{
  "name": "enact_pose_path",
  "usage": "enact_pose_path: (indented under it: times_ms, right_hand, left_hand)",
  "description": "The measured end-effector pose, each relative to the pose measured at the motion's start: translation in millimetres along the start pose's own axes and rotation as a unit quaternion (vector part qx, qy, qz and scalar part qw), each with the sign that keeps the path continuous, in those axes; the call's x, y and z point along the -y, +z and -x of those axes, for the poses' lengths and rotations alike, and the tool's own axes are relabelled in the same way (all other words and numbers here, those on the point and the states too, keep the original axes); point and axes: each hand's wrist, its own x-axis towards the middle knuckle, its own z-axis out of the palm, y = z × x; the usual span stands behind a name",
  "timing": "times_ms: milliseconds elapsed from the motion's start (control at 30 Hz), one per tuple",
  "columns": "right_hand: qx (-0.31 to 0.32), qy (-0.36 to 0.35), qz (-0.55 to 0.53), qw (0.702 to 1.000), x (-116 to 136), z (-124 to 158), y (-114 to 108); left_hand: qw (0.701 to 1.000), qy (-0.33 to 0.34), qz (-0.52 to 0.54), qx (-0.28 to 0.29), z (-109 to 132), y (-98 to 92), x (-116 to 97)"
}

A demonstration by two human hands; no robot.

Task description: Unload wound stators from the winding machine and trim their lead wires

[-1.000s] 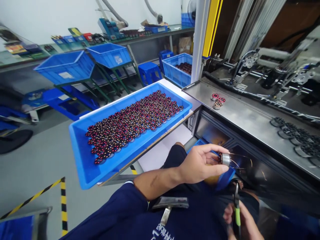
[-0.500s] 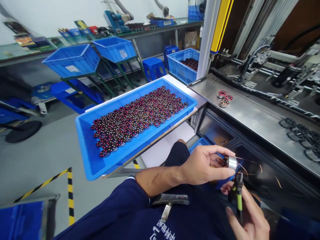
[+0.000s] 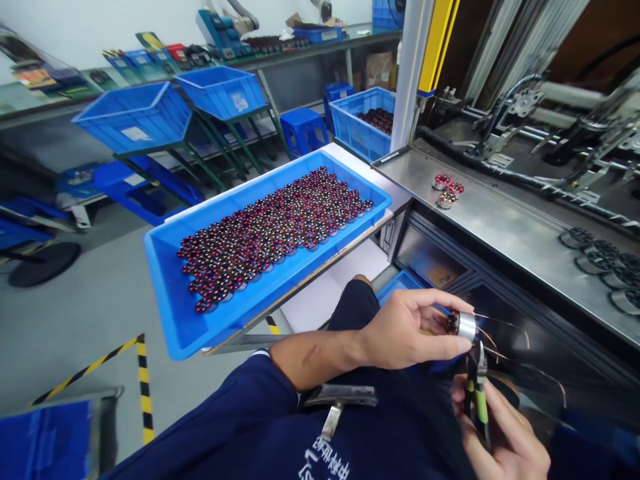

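Observation:
My left hand [image 3: 400, 330] pinches a motor stator [image 3: 466, 327], a silver ring with dark windings inside, between thumb and fingertips. Thin copper wires [image 3: 500, 323] stick out from it to the right. Just below the stator, my right hand [image 3: 515, 433] is wrapped round a pair of cutting pliers [image 3: 481, 400] with green-and-black handles. The plier jaws point up, close under the stator's lower edge, near the wire ends. Whether they grip a wire I cannot tell.
A blue tray [image 3: 167, 313] holds many wound stators [image 3: 275, 233] in rows. On the metal machine table [image 3: 505, 227] stand a few red and copper stators [image 3: 445, 193] and several dark rings [image 3: 600, 260]. Blue crates [image 3: 135, 120] and a blue stool [image 3: 303, 133] are behind.
The fingers of my right hand have closed further round the plier handles, and the pliers have shifted slightly. The left hand and stator are almost still. The view has tilted a little.

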Motion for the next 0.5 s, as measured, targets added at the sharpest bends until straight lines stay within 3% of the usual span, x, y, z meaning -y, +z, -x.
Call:
enact_pose_path:
  times_ms: [233,500]
  right_hand:
    - [-0.004,-0.047,0.102,0.994,-1.9,-0.5,4.1]
    - [-0.02,-0.05,0.094,0.994,1.3,-6.7,6.7]
  left_hand:
    - [0.993,0.116,-0.026,-0.018,-0.4,3.0,3.5]
    - [0.983,0.17,-0.065,-0.014,3.8,3.3,0.2]
